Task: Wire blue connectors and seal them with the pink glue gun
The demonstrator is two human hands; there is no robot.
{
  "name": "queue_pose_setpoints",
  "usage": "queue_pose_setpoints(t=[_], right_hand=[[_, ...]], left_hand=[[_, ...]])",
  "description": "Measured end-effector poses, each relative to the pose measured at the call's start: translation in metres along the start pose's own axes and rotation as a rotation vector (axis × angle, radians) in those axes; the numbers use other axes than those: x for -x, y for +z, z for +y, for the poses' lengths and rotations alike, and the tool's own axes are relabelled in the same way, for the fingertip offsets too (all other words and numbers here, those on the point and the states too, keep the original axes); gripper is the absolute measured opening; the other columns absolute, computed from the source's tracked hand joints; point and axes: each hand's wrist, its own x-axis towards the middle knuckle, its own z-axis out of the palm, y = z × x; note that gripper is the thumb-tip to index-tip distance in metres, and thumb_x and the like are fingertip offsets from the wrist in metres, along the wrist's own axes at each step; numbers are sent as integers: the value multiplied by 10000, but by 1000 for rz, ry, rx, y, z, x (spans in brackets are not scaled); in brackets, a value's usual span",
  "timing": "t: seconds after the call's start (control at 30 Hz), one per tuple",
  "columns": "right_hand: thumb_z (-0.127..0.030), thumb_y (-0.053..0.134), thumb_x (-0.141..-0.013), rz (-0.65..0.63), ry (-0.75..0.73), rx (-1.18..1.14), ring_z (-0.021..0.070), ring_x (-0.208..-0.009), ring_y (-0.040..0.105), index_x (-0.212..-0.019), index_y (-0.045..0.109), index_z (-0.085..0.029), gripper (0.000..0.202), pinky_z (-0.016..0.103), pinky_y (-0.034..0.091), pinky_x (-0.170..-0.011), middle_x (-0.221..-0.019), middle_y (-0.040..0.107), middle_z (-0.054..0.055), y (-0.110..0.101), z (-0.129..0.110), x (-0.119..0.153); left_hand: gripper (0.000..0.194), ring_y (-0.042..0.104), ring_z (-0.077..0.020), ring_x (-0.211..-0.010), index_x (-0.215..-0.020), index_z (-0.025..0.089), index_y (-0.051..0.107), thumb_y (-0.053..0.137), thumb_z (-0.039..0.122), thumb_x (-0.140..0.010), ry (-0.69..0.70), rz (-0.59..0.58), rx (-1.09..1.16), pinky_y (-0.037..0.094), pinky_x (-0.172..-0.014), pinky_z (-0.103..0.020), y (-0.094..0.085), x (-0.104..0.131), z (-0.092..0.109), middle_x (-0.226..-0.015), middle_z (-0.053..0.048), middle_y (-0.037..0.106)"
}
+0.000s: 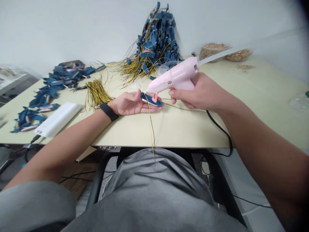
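Observation:
My left hand (129,103) is turned palm up, with a small blue piece (152,100) lying across its fingers and the thumb against one end. A thin yellow wire and a black wire (151,124) hang from the piece past the table edge. In my right hand (205,91) is a pale pink hot glue gun (172,76), gripped by its handle. The gun's nozzle points down-left, right by the thumb end of the blue piece; whether it touches cannot be made out. A long translucent glue stick (214,56) sticks out of its back.
Behind my hands rises a tall heap of similar blue pieces with wires (158,35). More blue pieces (65,75) lie at left, near a yellow wire bundle (98,92) and a white box (58,119). The gun's black cord (223,130) drops over the table's front edge.

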Motion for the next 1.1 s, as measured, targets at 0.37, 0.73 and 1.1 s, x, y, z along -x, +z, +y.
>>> queue_pose_setpoints(t=[0.37,0.73,1.1], right_hand=[[-222,854,-1056,-19,-12,15,147,-551,512,-859,779,-216,211,321,401,-522,-607,600,-8,-2,6,1],[-148,836,-1072,7,16,11,135,-529,521,-814,760,-208,276,305,390,-501,-572,555,-33,0,-7,6],[-225,843,-1076,-27,9,19,153,-568,500,-845,758,-219,247,329,411,-549,-613,565,-4,-3,-3,6]], left_hand=[[806,749,-478,-1606,-1499,40,802,915,717,-1078,-3,-50,39,404,-1520,-729,-4,0,0,-1722,-315,722],[845,732,-486,-1629,-1557,22,757,903,710,-1088,3,-59,19,393,-1514,-754,-5,0,-1,-1717,-356,715],[854,706,-484,-1660,-1547,11,753,885,724,-1096,-14,-74,30,349,-1534,-748,-4,-1,-1,-1712,-358,719]])
